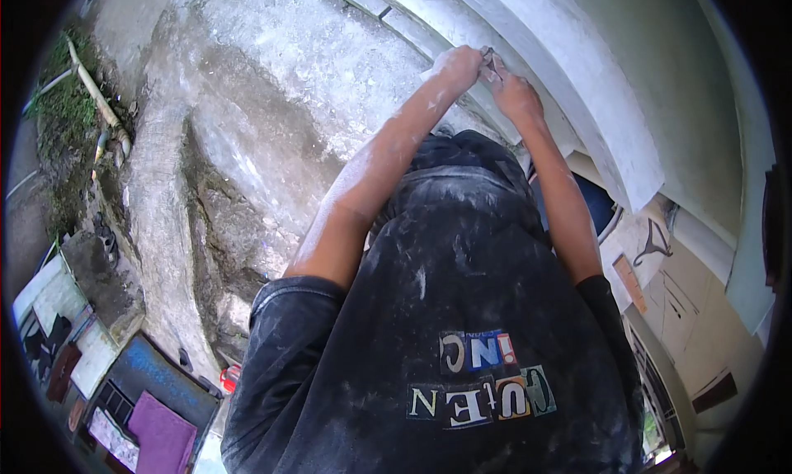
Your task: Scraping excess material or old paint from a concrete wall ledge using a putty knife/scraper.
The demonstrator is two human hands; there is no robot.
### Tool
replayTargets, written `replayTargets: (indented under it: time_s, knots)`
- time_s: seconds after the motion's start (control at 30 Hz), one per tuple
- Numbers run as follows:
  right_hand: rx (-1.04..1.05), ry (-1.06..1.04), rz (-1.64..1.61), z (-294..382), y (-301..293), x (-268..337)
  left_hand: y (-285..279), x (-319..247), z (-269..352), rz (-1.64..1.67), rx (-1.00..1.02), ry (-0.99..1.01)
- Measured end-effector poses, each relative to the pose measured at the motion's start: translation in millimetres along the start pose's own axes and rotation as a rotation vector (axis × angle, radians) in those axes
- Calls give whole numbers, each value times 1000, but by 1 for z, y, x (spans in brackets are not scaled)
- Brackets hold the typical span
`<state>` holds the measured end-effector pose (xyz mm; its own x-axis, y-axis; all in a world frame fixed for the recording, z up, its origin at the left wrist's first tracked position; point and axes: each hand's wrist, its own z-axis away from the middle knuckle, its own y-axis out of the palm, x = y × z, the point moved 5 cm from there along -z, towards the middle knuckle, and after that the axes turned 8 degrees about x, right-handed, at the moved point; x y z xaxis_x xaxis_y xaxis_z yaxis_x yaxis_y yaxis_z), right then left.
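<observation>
Both hands meet in front of me near the top of the view, and white dust covers them and the forearms. My left hand (459, 67) is closed, with its fingertips at a small thin dark-edged piece (490, 62). My right hand (517, 94) pinches the same piece from the other side, thumb and fingers pointing up. What the piece is cannot be told, as the fingers hide most of it. A pale flat scrap or edge shows just left of my left wrist. Beyond the hands runs a white, smooth-faced ledge (557, 47).
Rough dusty concrete ground (297, 65) spreads to the left, with a raised kerb (162, 226). Pipes (99, 96) lie on mossy soil. At lower left are a purple cloth (162, 434) and a red object (230, 378). A dark hanger (653, 244) is at right.
</observation>
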<state>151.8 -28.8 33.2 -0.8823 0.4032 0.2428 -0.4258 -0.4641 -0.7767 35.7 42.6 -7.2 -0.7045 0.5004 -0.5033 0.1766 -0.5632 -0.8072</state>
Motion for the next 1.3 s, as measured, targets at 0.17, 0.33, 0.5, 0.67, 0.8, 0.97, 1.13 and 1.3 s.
replayTargets:
  time_s: [0.17, 0.33, 0.5, 0.67, 0.8, 0.97, 1.13, 1.3]
  knots:
    - [-166, -52, 58, -25, -9, 2, -12, 2, -21, 34, -62, 7]
    - [8, 70, -29, 4, 15, -4, -5, -7, -3, 78, -44, 19]
    - [-10, 50, -34, -14, 5, 3, -13, -8, -8, 50, 24, -71]
    - [-44, 41, -39, -10, 10, -19, -8, -31, 3, 103, 21, -26]
    - [-144, -46, 35, -27, 0, -3, 11, -7, -9, 89, -207, 80]
    - [-6, 119, -66, -9, 4, -9, 0, -28, -5, 68, 79, -81]
    - [-21, 75, -17, 6, 1, 5, 23, -11, 11, 153, -286, 126]
    - [-83, 71, -81, -17, 7, -14, -2, -32, -10, 40, 81, -76]
